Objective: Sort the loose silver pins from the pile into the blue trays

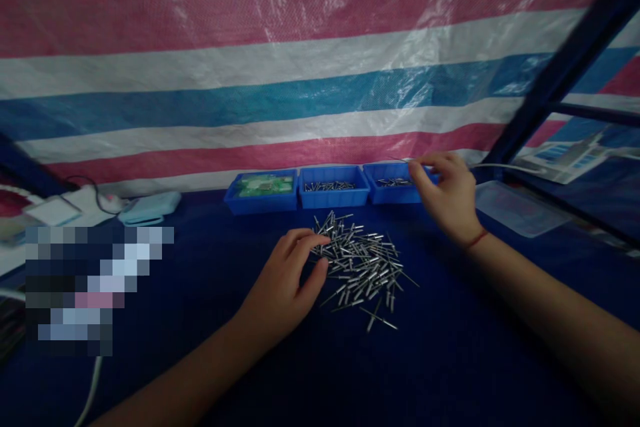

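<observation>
A loose pile of silver blind rivets (pixel 367 260) with long thin pins lies on the dark blue tabletop. My left hand (pixel 287 277) rests at the pile's left edge, thumb and fingers apart, its fingertips touching or just over the nearest rivets. My right hand (pixel 445 193) is raised at the right-hand blue bin (pixel 393 195), fingers pinched. From its fingertips a thin rivet pin (pixel 399 159) sticks out to the left; the rest of that rivet is hidden. More rivets lie in the right-hand bin and in the middle blue bin (pixel 334 197).
A left blue bin (pixel 263 203) holds green and clear packets. On the left are a light blue case (pixel 150 208), a white cable (pixel 93 387) and a blurred-out patch. A clear plastic lid (pixel 520 208) lies at right, near a dark metal frame (pixel 545 73). Striped sheeting hangs behind.
</observation>
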Available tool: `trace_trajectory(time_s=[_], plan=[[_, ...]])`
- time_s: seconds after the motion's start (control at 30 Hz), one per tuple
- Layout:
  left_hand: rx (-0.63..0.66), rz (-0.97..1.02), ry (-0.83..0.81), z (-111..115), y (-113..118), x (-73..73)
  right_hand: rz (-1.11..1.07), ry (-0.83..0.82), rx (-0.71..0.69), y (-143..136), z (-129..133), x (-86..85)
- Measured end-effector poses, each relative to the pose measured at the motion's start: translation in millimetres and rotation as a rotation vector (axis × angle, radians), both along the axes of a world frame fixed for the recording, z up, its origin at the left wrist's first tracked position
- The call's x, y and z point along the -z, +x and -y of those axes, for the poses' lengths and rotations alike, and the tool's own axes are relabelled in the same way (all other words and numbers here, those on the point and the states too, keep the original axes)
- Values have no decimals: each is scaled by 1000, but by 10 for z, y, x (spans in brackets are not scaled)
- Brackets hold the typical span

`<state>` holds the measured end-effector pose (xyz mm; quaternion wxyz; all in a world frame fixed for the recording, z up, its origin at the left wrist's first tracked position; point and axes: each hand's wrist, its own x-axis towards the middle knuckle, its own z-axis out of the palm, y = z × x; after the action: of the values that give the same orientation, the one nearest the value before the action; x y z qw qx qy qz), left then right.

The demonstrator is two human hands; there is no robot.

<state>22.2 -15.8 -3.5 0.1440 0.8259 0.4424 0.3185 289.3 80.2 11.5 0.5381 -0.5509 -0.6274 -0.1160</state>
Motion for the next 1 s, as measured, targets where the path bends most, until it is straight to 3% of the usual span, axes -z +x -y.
trace_trajectory(time_s=[0.07,0.17,0.43,0.63,1.0], plan=[[-8,-18,-8,-45,-22,34,118,-44,122,102,-105,77],[-45,-54,-3,-115,-66,79,187,-66,137,106,-106,133],[-86,-207,83,-197,-119,150,212,-69,-237,-331,339,4],[-88,-213,50,-214,-127,148,257,-103,-485,-537,590,-48],[-27,-229,46,-239,-162,129,302,-196,-604,-595,627,17]])
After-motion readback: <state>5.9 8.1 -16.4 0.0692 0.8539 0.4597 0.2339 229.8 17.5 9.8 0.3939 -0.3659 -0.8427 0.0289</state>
